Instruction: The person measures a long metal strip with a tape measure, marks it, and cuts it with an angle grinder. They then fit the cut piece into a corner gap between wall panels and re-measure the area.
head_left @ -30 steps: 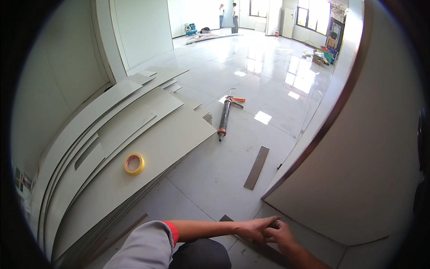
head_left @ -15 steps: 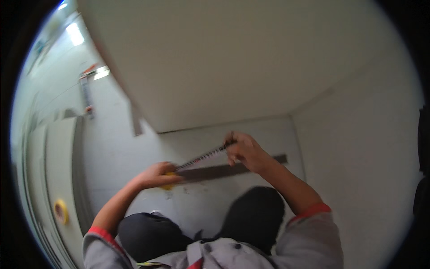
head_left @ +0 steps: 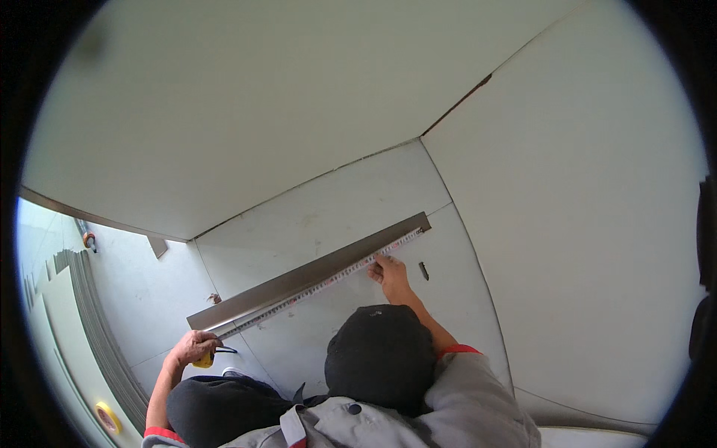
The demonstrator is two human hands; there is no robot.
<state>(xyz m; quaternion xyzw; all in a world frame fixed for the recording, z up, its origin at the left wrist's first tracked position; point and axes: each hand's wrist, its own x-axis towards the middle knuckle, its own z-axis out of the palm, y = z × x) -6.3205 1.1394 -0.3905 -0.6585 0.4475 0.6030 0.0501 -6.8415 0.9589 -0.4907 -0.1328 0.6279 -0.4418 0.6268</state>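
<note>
While left hand (head_left: 193, 346) grips tape measure (head_left: 204, 361) | right hand (head_left: 391, 278) touches blade (head_left: 321, 284)

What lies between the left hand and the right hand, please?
In the head view, the extended measuring tape runs between the left hand and the right hand, alongside the brown strip.

Shirt (head_left: 482, 392), grey, short-sleeved; cuffs (head_left: 459, 349), red; front button (head_left: 354, 408), dark, round; front tab (head_left: 292, 425), pale grey, red-edged. Trousers (head_left: 381, 362), black, small pale mark at right knee.
</note>
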